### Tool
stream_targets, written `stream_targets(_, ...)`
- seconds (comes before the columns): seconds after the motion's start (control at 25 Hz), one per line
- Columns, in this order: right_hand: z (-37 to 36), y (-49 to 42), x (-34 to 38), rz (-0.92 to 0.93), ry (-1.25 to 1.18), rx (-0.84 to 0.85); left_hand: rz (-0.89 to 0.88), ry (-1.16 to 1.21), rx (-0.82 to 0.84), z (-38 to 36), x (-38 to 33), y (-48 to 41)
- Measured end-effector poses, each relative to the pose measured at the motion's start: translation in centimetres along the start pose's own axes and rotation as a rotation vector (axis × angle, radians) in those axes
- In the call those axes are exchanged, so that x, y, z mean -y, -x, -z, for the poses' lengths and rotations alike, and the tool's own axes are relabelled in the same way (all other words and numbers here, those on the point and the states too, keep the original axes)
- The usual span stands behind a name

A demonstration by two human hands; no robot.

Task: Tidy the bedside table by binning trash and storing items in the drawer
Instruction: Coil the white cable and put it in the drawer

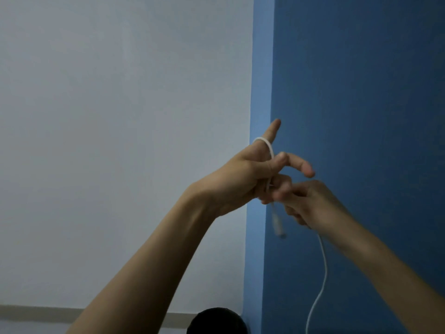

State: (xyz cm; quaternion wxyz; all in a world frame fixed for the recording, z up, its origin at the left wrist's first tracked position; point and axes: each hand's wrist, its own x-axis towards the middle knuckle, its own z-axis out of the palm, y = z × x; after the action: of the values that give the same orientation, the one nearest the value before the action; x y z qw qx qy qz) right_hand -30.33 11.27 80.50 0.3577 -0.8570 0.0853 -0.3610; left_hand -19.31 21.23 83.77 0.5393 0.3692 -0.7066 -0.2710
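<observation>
While the left hand (pixel 243 179) spreads its fingers as a spool for the white cable (pixel 321 266), the right hand (pixel 313 203) pinches the strand to feed loops; the slack hangs near, below both hands, probably coiled for the drawer.

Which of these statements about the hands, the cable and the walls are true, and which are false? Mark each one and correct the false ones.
1. A white cable is looped over a finger of the left hand. True.
2. The right hand is resting flat on a table. False: it is raised in the air beside the left hand, with the cable running down from it.
3. The wall behind the right hand is dark blue. True.
4. The cable hangs down from the hands toward the bottom of the picture. True.
5. Both hands are empty. False: both are busy with the cable.
</observation>
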Motion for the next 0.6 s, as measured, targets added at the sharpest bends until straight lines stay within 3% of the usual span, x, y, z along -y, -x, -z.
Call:
stream_targets(0.24, -0.4, 1.6, 0.1, 0.134, 0.115, -0.039, 0.008, -0.019, -0.103, 0.6, 0.3, 0.2)
stream_targets(0.44, -0.6, 2.9, 0.6, 0.193, 0.510, 0.029, 0.099, -0.177, -0.185, 0.5, 0.8, 0.2)
stream_targets(0.6, 0.2, 3.6, 2.2, 0.309, 0.755, -0.051, 0.189, -0.409, -0.089, 0.2, 2.4, 0.3)
